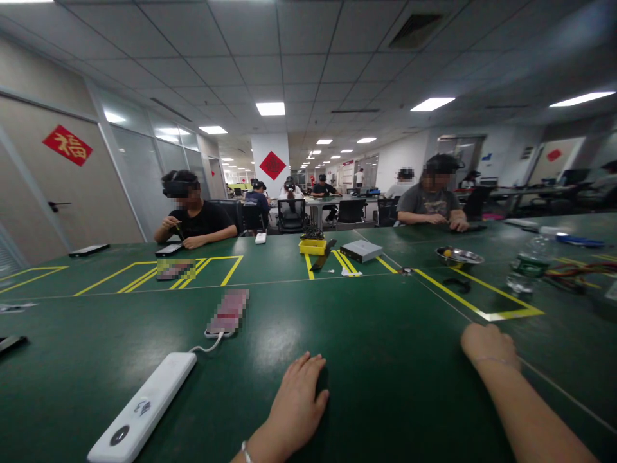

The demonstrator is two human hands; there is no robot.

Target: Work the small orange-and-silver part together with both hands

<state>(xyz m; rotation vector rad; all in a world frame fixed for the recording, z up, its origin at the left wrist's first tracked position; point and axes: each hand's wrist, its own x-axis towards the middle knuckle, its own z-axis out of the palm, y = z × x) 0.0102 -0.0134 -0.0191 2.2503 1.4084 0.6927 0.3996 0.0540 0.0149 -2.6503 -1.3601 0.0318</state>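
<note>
My left hand (299, 400) lies palm down on the green table (385, 379), its fingers stretched out and its thumb apart. Nothing is in it. Further right, my right hand (489, 344) rests on the table with its fingers curled under into a fist. Whether the fist holds anything is hidden. Left of my left hand lies a long white power bank (154, 399), joined by a short white cable (209, 345) to a blurred-out phone (229, 313). Just beyond my right hand runs a yellow tape outline (515, 314) on the table.
A water bottle (527, 263), a metal bowl (459, 256) and coloured cables (573, 275) stand or lie at the right. Further back are a grey box (361, 250) and a yellow bin (312, 247). Two people (193, 215) with headgear sit across the table.
</note>
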